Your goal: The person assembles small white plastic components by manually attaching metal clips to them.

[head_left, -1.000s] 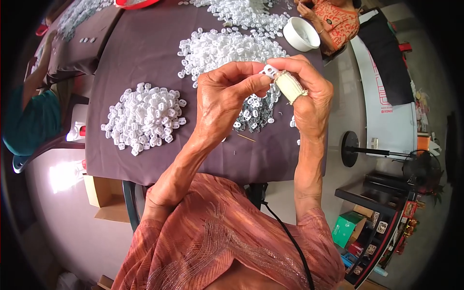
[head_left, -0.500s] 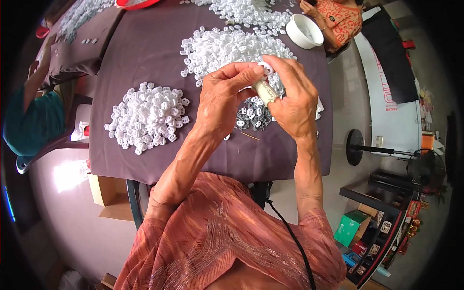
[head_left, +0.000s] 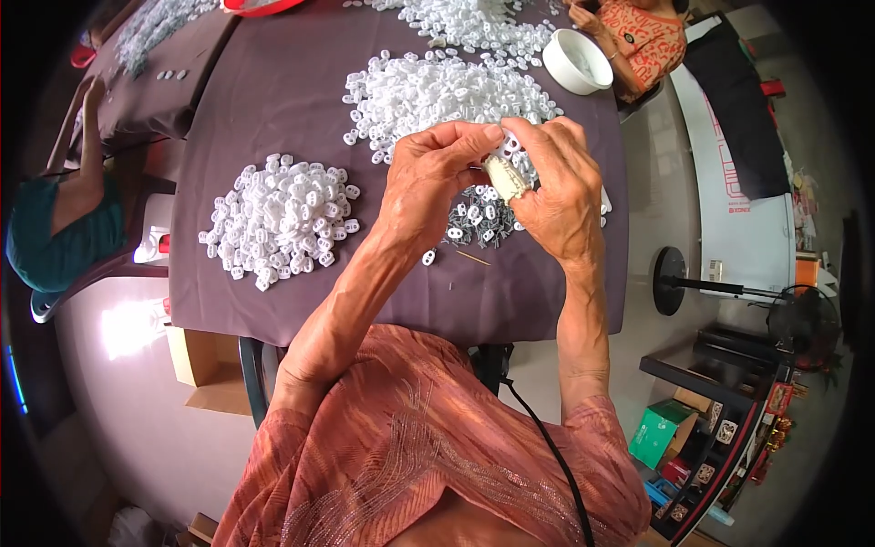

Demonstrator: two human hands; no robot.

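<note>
My left hand (head_left: 427,187) and my right hand (head_left: 563,201) meet over the table, fingertips pinched together. Between them is a small white oval plastic piece with two holes (head_left: 510,145), mostly covered by fingers. A pale ribbed wrap (head_left: 504,179) covers my right thumb. Under my hands lies a heap of small dark grey pins (head_left: 493,225) mixed with some white pieces. A large pile of white two-hole pieces (head_left: 428,91) spreads just beyond my hands. To the left sits a smaller pile of the same pieces (head_left: 278,219).
A thin wooden stick (head_left: 474,258) and a single white piece (head_left: 428,258) lie near the brown tablecloth's (head_left: 365,301) front. A white bowl (head_left: 577,62) stands at the far right beside a person in orange (head_left: 643,41). Another person in teal (head_left: 64,223) sits left. A fan (head_left: 670,280) stands right.
The white piece between my fingertips has turned and is now more hidden. Both hands stay close to the same place. The person in teal has stretched an arm forward to the other table.
</note>
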